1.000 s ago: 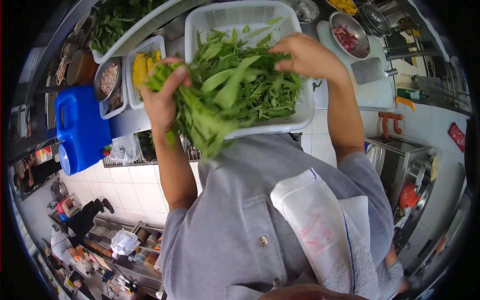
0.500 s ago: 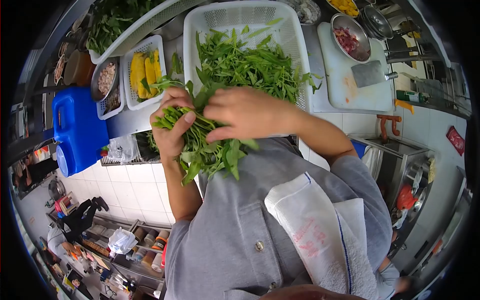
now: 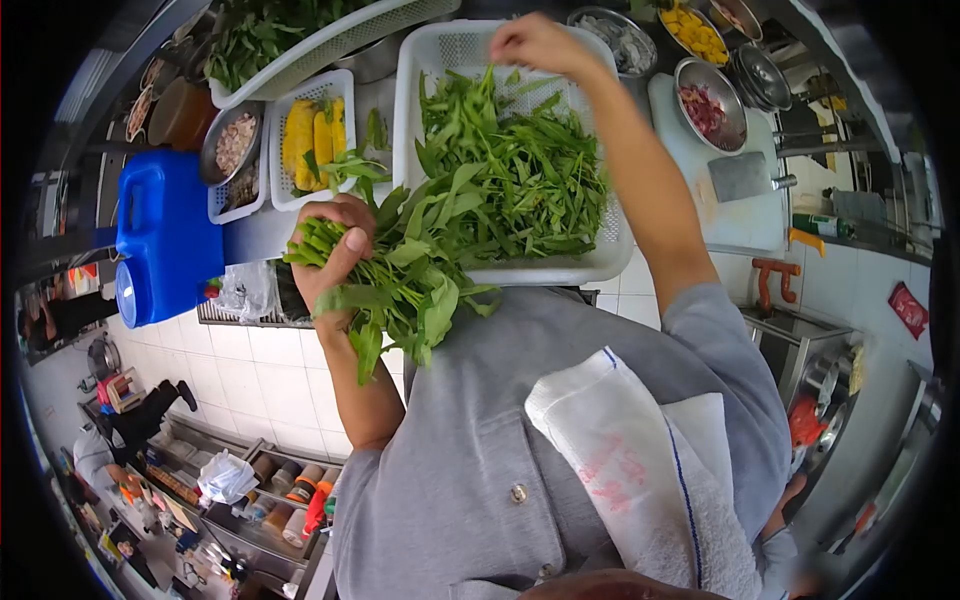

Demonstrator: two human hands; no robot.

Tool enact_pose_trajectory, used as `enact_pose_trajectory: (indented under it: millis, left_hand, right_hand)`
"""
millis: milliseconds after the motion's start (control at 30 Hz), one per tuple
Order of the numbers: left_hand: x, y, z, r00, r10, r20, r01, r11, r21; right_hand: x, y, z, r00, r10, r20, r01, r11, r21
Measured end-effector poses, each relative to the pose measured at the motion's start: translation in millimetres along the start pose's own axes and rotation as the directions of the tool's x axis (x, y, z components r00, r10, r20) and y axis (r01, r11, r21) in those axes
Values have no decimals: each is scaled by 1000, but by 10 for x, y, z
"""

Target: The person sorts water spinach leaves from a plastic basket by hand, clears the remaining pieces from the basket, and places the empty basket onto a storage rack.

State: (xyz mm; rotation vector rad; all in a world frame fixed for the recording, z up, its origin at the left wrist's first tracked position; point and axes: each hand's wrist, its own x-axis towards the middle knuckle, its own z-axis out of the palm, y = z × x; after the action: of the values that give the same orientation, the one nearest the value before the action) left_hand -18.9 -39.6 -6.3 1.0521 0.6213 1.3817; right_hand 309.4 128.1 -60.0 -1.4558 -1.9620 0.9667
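My left hand [image 3: 340, 250] is closed around a bunch of water spinach [image 3: 420, 260], cut stem ends pointing left and leaves spreading right. Reaching over the far side of a white perforated basket [image 3: 590, 268], my right hand [image 3: 540, 45] has its fingers drawn together. Leaf tips show just below those fingers; whether they are gripped is unclear. Loose water spinach leaves [image 3: 530, 180] fill much of the basket. The held bunch overlaps the basket's near left corner.
Left of the basket are a small white basket with yellow vegetables [image 3: 300, 140], a bowl of chopped meat [image 3: 236, 145] and a blue jug [image 3: 165, 235]. To the right, a cleaver [image 3: 740, 178] and a bowl of reddish pieces [image 3: 710, 105] rest on a cutting board [image 3: 740, 225].
My right hand has left the bunch and moved up and right over the basket's far side. My left hand keeps its hold on the bunch. The view has shifted slightly.
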Motion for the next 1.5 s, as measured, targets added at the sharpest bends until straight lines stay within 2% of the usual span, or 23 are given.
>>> enact_pose_trajectory:
  millis: [33, 133, 200, 300, 367, 433, 500, 600, 633, 700, 733, 767, 833, 867, 933, 1000, 1067, 1133, 1200, 1300, 1333, 1467, 1500]
  left_hand:
    - [12, 1, 5, 999, -6, -39, 5, 1000, -26]
    - [93, 26, 87, 998, -7, -55, 11, 997, 76]
    - [149, 70, 109, 997, -69, -40, 76, 977, 198]
    - [201, 152, 255, 972, -176, -156, 212, 941, 264]
    - [274, 150, 302, 979, -170, -116, 199, 925, 323]
    - [329, 124, 432, 994, -80, -67, 97, 944, 314]
    - [401, 27, 499, 999, -48, 2, 45, 953, 298]
    - [487, -157, 616, 983, 135, 122, -177, 863, 474]
    - [483, -198, 649, 985, 117, 125, -162, 866, 472]
    - [479, -222, 719, 939, 326, 113, -312, 664, 680]
    - [489, -211, 700, 925, 366, 99, -335, 667, 666]
    - [500, -172, 670, 928, 359, 102, -332, 669, 664]
    - [489, -34, 562, 892, 452, -21, -318, 661, 680]
    - [471, 51, 457, 904, 416, -98, -266, 727, 634]
    - [408, 253, 212, 914, 356, -193, -207, 821, 533]
    - [311, 440, 27, 901, 340, -271, -174, 853, 492]
    - [263, 544, -122, 884, 344, -317, -194, 886, 422]
    - [249, 623, -254, 870, 359, -337, -223, 897, 381]
    - [217, 664, -250, 856, 374, -357, -218, 888, 405]
    - [159, 699, -241, 849, 382, -366, -213, 880, 423]
    - [138, 703, -259, 849, 373, -373, -199, 881, 429]
    - [97, 680, -320, 844, 383, -375, -207, 878, 432]
    - [100, 673, -335, 843, 384, -376, -208, 878, 431]
  right_hand:
    - [-110, -161, -181, 997, -1, -83, 15, 987, 158]
    - [-240, -258, -515, 983, -86, -164, 107, 987, 124]
    - [-453, -498, -610, 954, -35, -299, -54, 958, -283]
    - [-695, -925, -601, 943, 43, -329, -161, 927, -340]
    - [-796, -1099, -581, 942, 46, -334, -161, 932, -326]
    - [-876, -1251, -525, 941, 54, -335, -163, 938, -307]
    - [-937, -1399, -441, 972, -21, -234, -73, 920, -386]
    - [-979, -1665, -138, 972, -199, -127, 141, 919, -367]
    - [-966, -1746, -46, 964, -242, -106, 192, 917, -349]
    - [-861, -1731, 119, 934, -323, -155, 264, 913, -310]
    - [-842, -1740, 145, 886, -417, -204, 353, 891, -285]
    - [-864, -1766, 94, 888, -410, -208, 347, 894, -283]
    - [-926, -1852, -82, 972, -236, -14, 236, 967, 95]
    - [-889, -1675, -121, 958, -283, -51, 284, 958, 25]
    - [-754, -937, -67, 956, -227, -184, 196, 966, -169]
    - [-749, -425, -59, 996, 83, -25, -87, 970, -229]
    - [-818, 227, 298, 1000, 26, 4, -20, 864, -504]
    - [-982, 266, 713, 965, 237, 116, -165, 885, -436]
    - [-1165, -147, 942, 929, 263, 262, -53, 793, -607]
    - [-1298, -405, 972, 911, 229, 343, -9, 843, -538]
    - [-1356, -428, 927, 953, 165, 255, -27, 881, -472]
    - [-1342, -812, 272, 973, 129, 189, -11, 852, -524]
    - [-1331, -893, 136, 996, 62, 64, -13, 810, -587]
